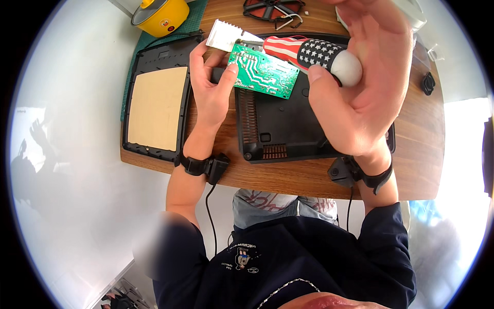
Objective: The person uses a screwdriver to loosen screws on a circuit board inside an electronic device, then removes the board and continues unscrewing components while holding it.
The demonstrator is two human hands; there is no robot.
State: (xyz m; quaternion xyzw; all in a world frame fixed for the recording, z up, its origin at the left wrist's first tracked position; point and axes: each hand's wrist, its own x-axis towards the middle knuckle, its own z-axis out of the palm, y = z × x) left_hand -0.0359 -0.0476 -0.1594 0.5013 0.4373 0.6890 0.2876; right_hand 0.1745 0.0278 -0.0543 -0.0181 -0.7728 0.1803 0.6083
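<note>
Over the table my left hand (210, 100) grips a green circuit board (265, 74) by its left end, thumb on the face with the solder traces. A finned silver heat sink (225, 35) sticks up at the board's upper left. My right hand (373, 98) has hold of a screwdriver (311, 51) with a stars-and-stripes handle; its white ball end rests by the palm and the thumb lies along the handle. The shaft points left to the heat sink's base; whether its tip sits in a screw I cannot make out. Below both hands lies a black plastic housing (293, 126) with vent slots.
To the left, a black frame with a beige panel (157, 108) lies partly on a green cutting mat (194, 18). A yellow pot (162, 18) stands behind it. At the back is a fan (272, 8) with white wires; a small black knob (427, 83) lies at right.
</note>
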